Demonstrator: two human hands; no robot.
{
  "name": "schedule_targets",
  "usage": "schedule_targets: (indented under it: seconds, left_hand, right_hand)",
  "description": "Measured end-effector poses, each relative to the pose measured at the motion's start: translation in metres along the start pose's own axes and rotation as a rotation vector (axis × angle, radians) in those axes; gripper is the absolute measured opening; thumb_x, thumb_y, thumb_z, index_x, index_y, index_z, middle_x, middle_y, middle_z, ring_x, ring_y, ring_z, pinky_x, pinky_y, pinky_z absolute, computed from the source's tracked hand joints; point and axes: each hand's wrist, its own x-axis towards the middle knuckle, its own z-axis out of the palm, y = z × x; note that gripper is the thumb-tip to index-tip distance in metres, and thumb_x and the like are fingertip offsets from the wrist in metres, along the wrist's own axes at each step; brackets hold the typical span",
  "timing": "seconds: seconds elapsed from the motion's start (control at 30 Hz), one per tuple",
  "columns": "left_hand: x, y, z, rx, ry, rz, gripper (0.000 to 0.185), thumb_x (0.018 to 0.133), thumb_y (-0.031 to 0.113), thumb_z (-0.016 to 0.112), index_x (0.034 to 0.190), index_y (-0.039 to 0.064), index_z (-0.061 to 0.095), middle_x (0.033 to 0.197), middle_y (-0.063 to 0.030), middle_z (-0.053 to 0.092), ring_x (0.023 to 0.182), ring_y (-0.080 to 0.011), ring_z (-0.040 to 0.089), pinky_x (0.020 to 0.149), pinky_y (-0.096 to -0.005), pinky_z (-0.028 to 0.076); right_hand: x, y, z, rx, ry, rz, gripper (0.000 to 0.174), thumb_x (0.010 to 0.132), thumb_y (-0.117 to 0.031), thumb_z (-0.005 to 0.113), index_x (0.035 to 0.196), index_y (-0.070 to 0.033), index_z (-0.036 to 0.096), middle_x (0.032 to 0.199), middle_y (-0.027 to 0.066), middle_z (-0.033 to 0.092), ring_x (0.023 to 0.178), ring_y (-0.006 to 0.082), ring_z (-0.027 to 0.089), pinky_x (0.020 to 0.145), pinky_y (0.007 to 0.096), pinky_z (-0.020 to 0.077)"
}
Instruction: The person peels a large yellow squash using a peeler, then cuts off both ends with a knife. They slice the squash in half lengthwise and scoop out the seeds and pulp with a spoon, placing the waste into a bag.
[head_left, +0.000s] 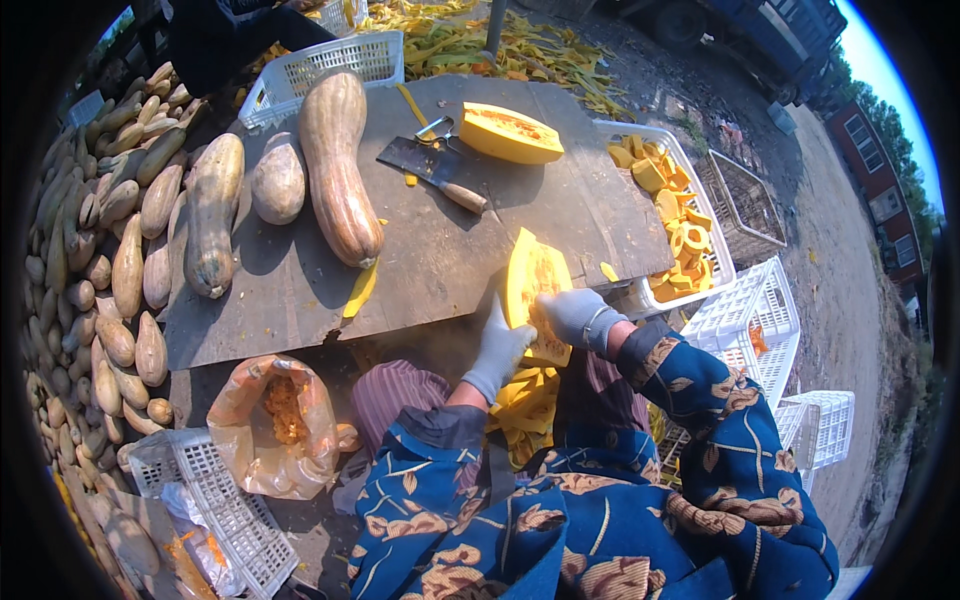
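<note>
A peeled, cut half of a yellow squash (519, 281) is held at the near edge of the board table (442, 262), its seedy orange hollow showing. My gloved left hand (501, 346) grips its lower left side. At the hollow is my gloved right hand (576, 316), fingers curled; whether it holds anything is hidden. Farther back lies another peeled half (511, 135), cut face up. Left of it, a cleaver (435, 171) with a wooden handle rests beside a peeler (436, 129). Unpeeled squashes (341, 165) stretch across the table's left part. Yellow peelings (525, 397) lie below my hands.
A white crate of cut squash pieces (724, 247) adjoins the table's right end. Stacked white crates (780, 322) stand at my right. An open plastic bag (247, 457) with orange pulp is at lower left, beside another crate (240, 517). Many whole squashes (127, 270) are heaped at far left.
</note>
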Motion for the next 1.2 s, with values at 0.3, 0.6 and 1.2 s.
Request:
schedule_targets:
  seconds: [0.3,0.6,1.2]
  left_hand:
    - [0.003,-0.004,-0.001,-0.043,-0.026,-0.003,0.082,0.084,-0.010,0.056,0.155,0.008,0.018,0.136,-0.0177,0.052,0.122,-0.0291,0.056,0.101,-0.0342,0.049]
    - [0.011,-0.008,0.002,0.116,0.029,-0.002,0.089,0.083,-0.003,0.060,0.157,0.006,0.011,0.138,-0.0199,0.051,0.122,-0.0293,0.057,0.101,-0.0341,0.048]
    - [0.010,-0.009,0.010,0.272,0.133,0.013,0.091,0.077,0.003,0.063,0.155,0.006,0.016,0.130,-0.0220,0.058,0.116,-0.0306,0.061,0.098,-0.0344,0.049]
  right_hand:
    - [0.029,0.041,-0.039,-0.097,0.177,0.189,0.028,0.096,-0.016,0.049,0.119,-0.006,0.062,0.100,0.0213,0.070,0.096,0.0381,0.069,0.080,0.0439,0.0554]
    - [0.059,0.049,-0.040,-0.091,0.236,0.225,0.030,0.098,-0.018,0.044,0.110,-0.002,0.066,0.106,0.0223,0.069,0.099,0.0380,0.068,0.083,0.0450,0.0544]
    - [0.007,0.020,-0.015,-0.084,0.056,0.130,0.024,0.098,-0.017,0.050,0.116,-0.005,0.061,0.102,0.0223,0.070,0.096,0.0382,0.069,0.079,0.0428,0.0563]
